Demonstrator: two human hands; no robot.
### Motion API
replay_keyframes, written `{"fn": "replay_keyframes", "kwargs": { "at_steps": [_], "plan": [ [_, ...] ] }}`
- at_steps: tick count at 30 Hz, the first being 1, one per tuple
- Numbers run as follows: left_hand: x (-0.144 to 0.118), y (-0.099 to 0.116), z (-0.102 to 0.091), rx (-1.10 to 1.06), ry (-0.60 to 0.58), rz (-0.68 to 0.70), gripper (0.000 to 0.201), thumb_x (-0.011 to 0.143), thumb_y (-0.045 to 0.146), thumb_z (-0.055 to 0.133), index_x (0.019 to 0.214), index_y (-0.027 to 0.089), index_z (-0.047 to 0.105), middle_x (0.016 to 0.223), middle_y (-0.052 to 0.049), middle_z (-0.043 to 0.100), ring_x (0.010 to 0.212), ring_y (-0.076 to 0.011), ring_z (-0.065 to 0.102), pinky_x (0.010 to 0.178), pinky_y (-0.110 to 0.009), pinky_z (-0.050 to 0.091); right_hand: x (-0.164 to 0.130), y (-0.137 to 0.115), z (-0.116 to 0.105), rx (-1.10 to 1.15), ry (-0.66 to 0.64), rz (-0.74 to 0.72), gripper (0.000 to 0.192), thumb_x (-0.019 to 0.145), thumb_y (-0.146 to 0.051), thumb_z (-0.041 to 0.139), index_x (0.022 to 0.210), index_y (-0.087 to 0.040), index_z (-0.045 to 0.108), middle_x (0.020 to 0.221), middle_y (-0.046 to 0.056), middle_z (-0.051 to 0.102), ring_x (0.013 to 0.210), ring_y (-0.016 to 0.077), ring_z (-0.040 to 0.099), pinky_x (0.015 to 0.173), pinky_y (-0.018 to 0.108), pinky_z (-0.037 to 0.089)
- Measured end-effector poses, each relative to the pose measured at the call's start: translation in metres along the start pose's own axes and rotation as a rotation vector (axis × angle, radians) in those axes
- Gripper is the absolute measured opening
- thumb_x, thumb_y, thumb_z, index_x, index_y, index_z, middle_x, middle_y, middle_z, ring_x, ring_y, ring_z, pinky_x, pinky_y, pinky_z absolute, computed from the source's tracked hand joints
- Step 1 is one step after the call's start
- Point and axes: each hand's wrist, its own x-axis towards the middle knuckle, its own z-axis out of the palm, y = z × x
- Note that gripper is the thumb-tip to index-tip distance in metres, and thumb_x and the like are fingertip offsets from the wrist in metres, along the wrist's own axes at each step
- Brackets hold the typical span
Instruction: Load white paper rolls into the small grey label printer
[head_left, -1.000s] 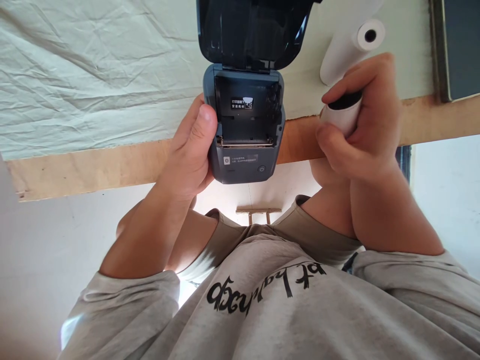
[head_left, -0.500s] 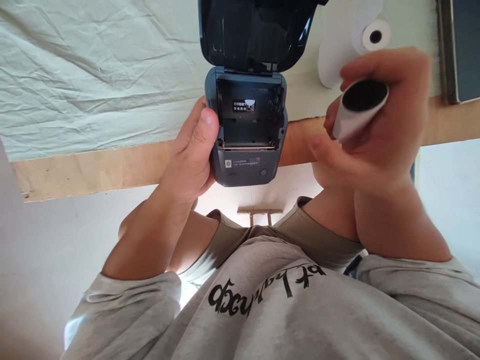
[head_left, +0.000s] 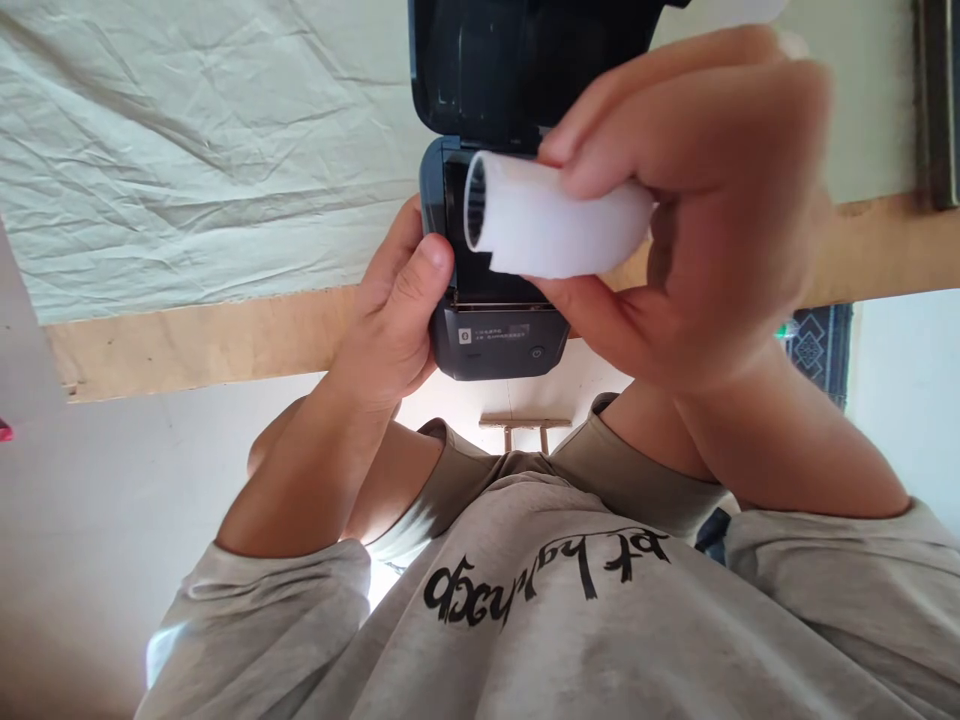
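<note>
My left hand (head_left: pixel 401 295) grips the left side of a dark blue-grey label printer (head_left: pixel 499 345), thumb on its edge. The printer's black lid (head_left: pixel 487 70) stands raised, showing the paper bay. My right hand (head_left: pixel 720 200) is closed around a white paper roll (head_left: pixel 562 220) and holds it over the bay. The roll lies sideways, its hollow left end facing the bay's left wall. It hides most of the bay; whether it touches the inside I cannot tell. The printer's front carries a small sticker and a round power button.
A pale, wrinkled cloth (head_left: pixel 187 150) covers the table, whose wooden edge (head_left: pixel 202 340) runs across below it. A dark-framed object (head_left: pixel 937 110) lies at the far right. Part of a wooden stool (head_left: pixel 525 421) shows on the floor between my knees.
My right hand has moved left with the paper roll, from beside the printer to over its bay. The roll has turned from end-on to sideways. My left hand still holds the printer.
</note>
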Motion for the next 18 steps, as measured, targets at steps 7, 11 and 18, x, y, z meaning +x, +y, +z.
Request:
{"fn": "replay_keyframes", "kwargs": {
  "at_steps": [7, 11, 18],
  "plan": [
    [0.0, 0.0, 0.001, 0.021, 0.01, 0.008, 0.04, 0.093, 0.057, 0.057, 0.111, 0.022, 0.066, 0.102, -0.001, 0.065, 0.143, -0.0272, 0.048, 0.111, -0.047, 0.052, -0.002, -0.005, 0.007, -0.239, 0.04, -0.13, 0.016, 0.095, -0.016, 0.045, 0.088, -0.027, 0.055, 0.108, -0.003, 0.07, 0.1, 0.016, 0.067, 0.084, 0.035, 0.055],
    [-0.001, 0.004, 0.009, -0.015, 0.024, -0.034, 0.043, 0.092, 0.056, 0.059, 0.116, 0.021, 0.064, 0.109, -0.004, 0.067, 0.142, -0.0291, 0.049, 0.11, -0.046, 0.053, -0.006, 0.002, 0.006, -0.204, 0.049, -0.168, 0.021, 0.089, -0.008, 0.05, 0.091, -0.027, 0.058, 0.111, -0.004, 0.07, 0.104, 0.0174, 0.068, 0.086, 0.036, 0.055],
    [0.002, 0.0, 0.001, -0.036, -0.009, -0.035, 0.053, 0.087, 0.066, 0.052, 0.113, 0.022, 0.062, 0.114, -0.004, 0.065, 0.142, -0.0297, 0.048, 0.108, -0.048, 0.053, -0.014, 0.006, 0.014, -0.226, 0.187, -0.322, 0.011, 0.088, -0.017, 0.057, 0.08, -0.025, 0.056, 0.094, -0.005, 0.072, 0.091, 0.0195, 0.067, 0.076, 0.04, 0.05]
  ]
}}
